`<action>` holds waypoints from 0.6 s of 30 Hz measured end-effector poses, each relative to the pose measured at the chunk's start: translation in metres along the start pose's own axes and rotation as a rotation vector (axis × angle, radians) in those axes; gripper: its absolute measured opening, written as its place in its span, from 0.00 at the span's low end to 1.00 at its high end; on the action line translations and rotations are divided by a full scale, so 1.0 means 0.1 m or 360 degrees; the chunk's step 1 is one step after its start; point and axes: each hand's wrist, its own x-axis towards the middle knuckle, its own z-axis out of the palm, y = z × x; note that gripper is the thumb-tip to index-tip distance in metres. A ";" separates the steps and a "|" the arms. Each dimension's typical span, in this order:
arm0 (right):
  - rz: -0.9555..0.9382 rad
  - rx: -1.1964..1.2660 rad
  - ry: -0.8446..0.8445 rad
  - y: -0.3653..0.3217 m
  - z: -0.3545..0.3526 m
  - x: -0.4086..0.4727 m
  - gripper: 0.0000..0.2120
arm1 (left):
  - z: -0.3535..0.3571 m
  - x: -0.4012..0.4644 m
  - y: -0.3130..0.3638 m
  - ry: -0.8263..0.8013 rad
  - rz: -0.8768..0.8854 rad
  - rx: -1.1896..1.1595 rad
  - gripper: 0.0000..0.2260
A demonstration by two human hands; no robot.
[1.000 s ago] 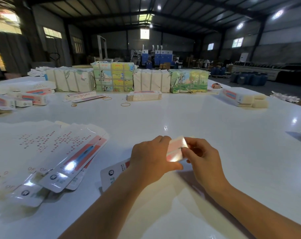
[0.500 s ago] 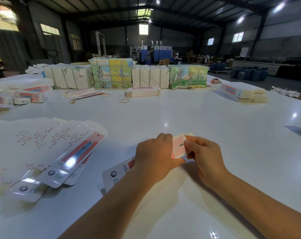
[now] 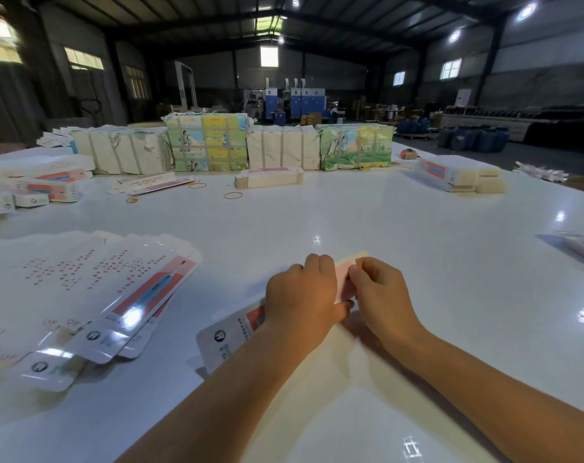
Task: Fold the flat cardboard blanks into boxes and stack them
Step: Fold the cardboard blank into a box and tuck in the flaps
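A long white carton with red and pink print lies slanted on the white table, half folded. My left hand grips its middle from above with curled fingers. My right hand pinches the pink end flap at the carton's far end, thumb and fingers curled on it. A fanned pile of flat blanks lies to the left. Folded boxes are stacked at far left and far right.
Wrapped bundles of blanks line the table's far side, with a small strapped bundle in front and loose rubber bands nearby. Another carton shows at the right edge. A dim warehouse lies behind.
The shiny raised end flap has been pushed down toward the carton. My right hand has closed in on my left hand, and both have shifted slightly away from me.
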 end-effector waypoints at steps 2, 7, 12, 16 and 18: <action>-0.0144 -0.0040 0.0055 -0.04 -0.02 0.00 0.11 | -0.05 0.02 -0.02 0.0156 -0.0034 -0.0030 0.25; -0.0445 -0.0267 0.0184 -0.08 -0.03 0.01 0.03 | -0.04 0.05 -0.11 0.0176 -0.0119 -0.0192 0.29; -0.0174 -0.0137 0.0316 -0.05 -0.17 0.13 0.21 | -0.01 0.02 -0.29 0.0055 -0.0230 -0.0304 0.29; 0.0469 0.0819 -0.0220 -0.07 -0.10 0.14 0.22 | -0.01 0.03 -0.26 0.0062 -0.0174 -0.0423 0.31; 0.0398 0.0961 -0.0302 -0.06 -0.08 0.13 0.15 | 0.01 0.03 -0.23 0.0073 -0.0094 -0.0450 0.32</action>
